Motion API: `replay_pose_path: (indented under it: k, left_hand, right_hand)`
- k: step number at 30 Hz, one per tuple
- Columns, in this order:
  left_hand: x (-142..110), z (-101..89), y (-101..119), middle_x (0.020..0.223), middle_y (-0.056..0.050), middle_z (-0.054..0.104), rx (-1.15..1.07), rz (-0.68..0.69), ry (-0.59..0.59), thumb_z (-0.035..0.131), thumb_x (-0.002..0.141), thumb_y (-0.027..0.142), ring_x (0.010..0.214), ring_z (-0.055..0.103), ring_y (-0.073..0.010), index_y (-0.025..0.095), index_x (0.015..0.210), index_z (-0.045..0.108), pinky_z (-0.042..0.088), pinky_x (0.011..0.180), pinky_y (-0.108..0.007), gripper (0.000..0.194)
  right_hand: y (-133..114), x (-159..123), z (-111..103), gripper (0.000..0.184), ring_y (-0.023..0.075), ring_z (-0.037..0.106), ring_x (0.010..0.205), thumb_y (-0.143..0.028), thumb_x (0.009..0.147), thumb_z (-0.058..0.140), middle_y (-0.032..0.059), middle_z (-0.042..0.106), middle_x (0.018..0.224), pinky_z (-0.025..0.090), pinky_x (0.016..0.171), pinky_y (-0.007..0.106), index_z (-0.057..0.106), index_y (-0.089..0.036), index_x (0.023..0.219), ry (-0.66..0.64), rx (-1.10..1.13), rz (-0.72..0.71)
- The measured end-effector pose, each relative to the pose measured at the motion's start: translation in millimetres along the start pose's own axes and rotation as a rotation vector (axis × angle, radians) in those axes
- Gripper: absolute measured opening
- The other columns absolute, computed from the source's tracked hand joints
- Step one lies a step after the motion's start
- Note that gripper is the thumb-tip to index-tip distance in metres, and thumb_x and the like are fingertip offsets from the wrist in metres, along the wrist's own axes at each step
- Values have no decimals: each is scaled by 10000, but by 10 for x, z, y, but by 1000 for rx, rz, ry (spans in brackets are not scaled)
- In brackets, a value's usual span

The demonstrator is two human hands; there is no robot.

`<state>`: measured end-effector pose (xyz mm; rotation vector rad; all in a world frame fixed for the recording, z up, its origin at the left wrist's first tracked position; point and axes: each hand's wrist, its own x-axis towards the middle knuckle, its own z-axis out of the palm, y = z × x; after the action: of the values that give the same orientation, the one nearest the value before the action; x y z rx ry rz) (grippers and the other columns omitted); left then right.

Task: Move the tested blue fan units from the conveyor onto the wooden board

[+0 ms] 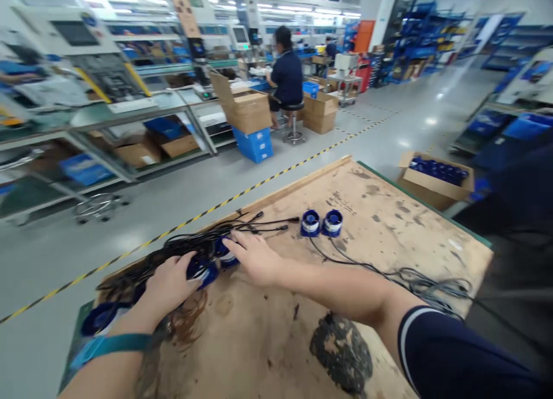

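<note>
1. Left hand (pixel 170 284), left of centre, curls narrowly around a blue unit (pixel 206 274).
2. Right hand (pixel 257 259), near centre, has its fingers on a second blue unit (pixel 227 259), just beside the first.
3. Black cables (pixel 185 239) lie behind both.
4. Two blue units with white bands (pixel 310 223) stand right of centre.
</note>
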<state>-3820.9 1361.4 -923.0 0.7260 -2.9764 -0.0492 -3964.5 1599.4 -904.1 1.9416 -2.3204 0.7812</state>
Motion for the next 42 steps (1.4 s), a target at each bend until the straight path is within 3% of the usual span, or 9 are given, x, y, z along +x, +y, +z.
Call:
replay_pose_path:
  k: [4, 7, 12, 17, 22, 26, 32, 37, 42]
  left_hand:
    - [-91, -2, 538, 1504, -283, 428, 88, 174, 179, 458, 840, 577, 1424, 355, -510, 127, 1483, 408, 413, 1058, -705, 786]
    - [-104, -64, 1160, 1542, -307, 359, -26, 363, 191, 395, 935, 496, 1445, 355, -465, 82, 1509, 368, 405, 1117, -637, 709]
    - [222, -32, 2137, 1615, -274, 264, -50, 484, 171, 527, 884, 231, 1484, 319, -440, 138, 1557, 328, 403, 1143, -601, 707]
    - [716, 58, 2808, 1699, -184, 81, -6, 585, 97, 658, 801, 158, 1551, 181, -394, 222, 1602, 236, 341, 1201, -577, 907]
    - [925, 126, 3128, 1569, -182, 412, -23, 702, -58, 639, 878, 287, 1455, 383, -344, 238, 1601, 251, 413, 1157, -496, 822]
    - [914, 177, 3213, 1355, -179, 564, 56, 725, -37, 625, 914, 327, 1334, 467, -359, 284, 1563, 349, 478, 1035, -499, 707]
    - [894, 258, 3272, 1221, -150, 627, 77, 704, 58, 609, 930, 294, 1245, 494, -338, 226, 1278, 624, 463, 959, -472, 355]
    - [890, 284, 3362, 1059, -121, 666, 67, 722, 156, 555, 975, 346, 1114, 540, -289, 201, 1018, 673, 445, 849, -413, 192]
    - [875, 336, 3456, 933, -106, 662, 77, 716, 248, 475, 1013, 384, 986, 555, -254, 181, 978, 660, 401, 786, -373, 277]
  right_hand:
    - [91, -1791, -675, 586, 322, 539, 1271, -503, 884, 688, 196, 592, 1376, 412, 1059, 517, 557, -192, 1363, 5, 8, 372]
    - [317, -3144, -1144, 630, 384, 496, 1326, -532, 822, 733, 222, 549, 1428, 384, 1063, 587, 597, -203, 1343, 1, -262, 817]
    - [736, -4215, -1414, 862, 422, 498, 1317, -532, 691, 813, 221, 517, 1445, 410, 1058, 603, 531, -216, 1442, -82, -380, 1041]
    - [946, -4228, -1320, 668, 365, 576, 1199, -359, 753, 730, 200, 614, 1281, 454, 1063, 523, 585, -168, 1376, -189, -163, 879]
    - [1053, -4122, -1588, 418, 313, 625, 1042, -167, 687, 614, 148, 665, 1106, 511, 943, 449, 681, -204, 1098, -358, 203, 807]
    - [1130, -3991, -1911, 141, 207, 614, 803, -284, 745, 629, 43, 639, 845, 504, 745, 332, 620, -192, 851, -486, 902, 813]
    - [1186, -3725, -2186, 482, 148, 626, 557, -517, 653, 763, 11, 644, 799, 493, 584, 283, 475, -211, 888, -299, 1918, 906]
    - [1423, -3332, -2648, 527, 78, 479, 411, -567, 677, 825, -24, 573, 636, 413, 485, 249, 603, -234, 1020, -223, 1912, 657]
    - [1746, -2477, -3137, 306, 79, 492, 467, -415, 741, 809, -32, 518, 663, 376, 468, 257, 656, -272, 964, -115, 1598, 589]
